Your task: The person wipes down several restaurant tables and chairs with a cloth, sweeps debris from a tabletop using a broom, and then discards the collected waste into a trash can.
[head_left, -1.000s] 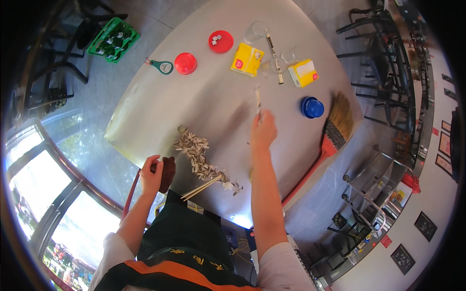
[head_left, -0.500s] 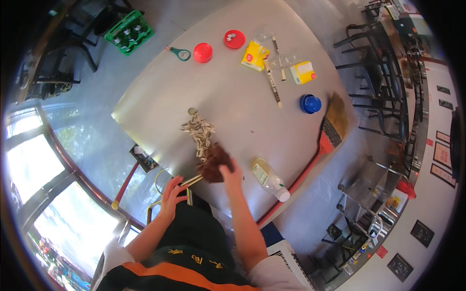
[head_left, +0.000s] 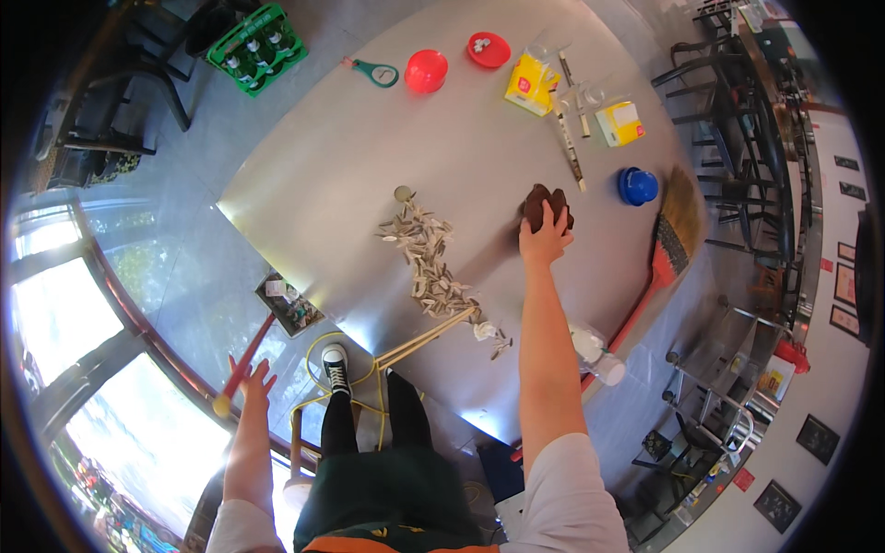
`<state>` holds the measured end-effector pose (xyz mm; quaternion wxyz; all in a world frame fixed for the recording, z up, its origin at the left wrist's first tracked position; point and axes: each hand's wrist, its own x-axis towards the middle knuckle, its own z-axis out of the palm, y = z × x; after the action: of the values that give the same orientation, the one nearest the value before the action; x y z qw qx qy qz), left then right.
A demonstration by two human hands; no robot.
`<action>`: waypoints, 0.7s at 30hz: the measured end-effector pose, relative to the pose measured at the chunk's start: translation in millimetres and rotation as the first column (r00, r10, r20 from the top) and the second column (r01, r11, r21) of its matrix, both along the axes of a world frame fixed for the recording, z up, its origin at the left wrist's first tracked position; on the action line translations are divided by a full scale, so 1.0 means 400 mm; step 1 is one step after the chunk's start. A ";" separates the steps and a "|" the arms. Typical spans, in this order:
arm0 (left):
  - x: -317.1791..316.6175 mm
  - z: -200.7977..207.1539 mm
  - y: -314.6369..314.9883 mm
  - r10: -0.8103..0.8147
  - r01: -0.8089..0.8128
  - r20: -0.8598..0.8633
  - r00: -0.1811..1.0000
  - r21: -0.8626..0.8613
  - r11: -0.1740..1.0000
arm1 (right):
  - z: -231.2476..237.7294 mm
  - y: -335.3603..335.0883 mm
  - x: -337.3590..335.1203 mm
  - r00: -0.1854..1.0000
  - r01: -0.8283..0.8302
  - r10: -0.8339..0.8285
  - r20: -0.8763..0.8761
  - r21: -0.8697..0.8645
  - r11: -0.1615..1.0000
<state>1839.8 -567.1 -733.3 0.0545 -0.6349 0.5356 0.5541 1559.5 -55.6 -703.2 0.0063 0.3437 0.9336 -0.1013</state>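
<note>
My right hand (head_left: 546, 241) grips a dark brown dish with a lobed, flower-like rim (head_left: 535, 207) over the right middle of the table. My left hand (head_left: 253, 385) is off the table at the lower left, fingers spread, next to the yellow-tipped red handle (head_left: 247, 359) of a dustpan; whether it touches the handle I cannot tell. Between my hands, sunflower seeds or their shells (head_left: 429, 263) lie in a long heap, with a small round disc (head_left: 403, 194) at its far end. Wooden chopsticks (head_left: 424, 339) and a crumpled white scrap (head_left: 484, 330) lie at the near end.
A red-handled broom (head_left: 678, 240) lies along the table's right side, beside a clear bottle (head_left: 595, 355). Farther back are a blue cup-like object (head_left: 637, 186), yellow boxes (head_left: 532, 85), a red bowl (head_left: 426, 71) and a green-handled tool (head_left: 376, 74). The dustpan (head_left: 288, 302) stands left of the table.
My right hand has carried the brown dish from the heap to the right and farther away. My left hand has moved left, off the table edge, toward the red handle. More of the heap shows.
</note>
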 end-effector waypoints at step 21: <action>0.093 0.307 0.019 -0.349 0.282 -0.246 0.904 -0.267 0.921 | -0.004 -0.353 -0.154 0.738 -0.646 0.609 -0.291 -0.043 0.762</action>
<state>1877.1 -559.7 -610.4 -0.0073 -0.4535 0.6932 0.5601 1498.0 -196.7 -705.0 -0.0578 -0.0093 0.9774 -0.2030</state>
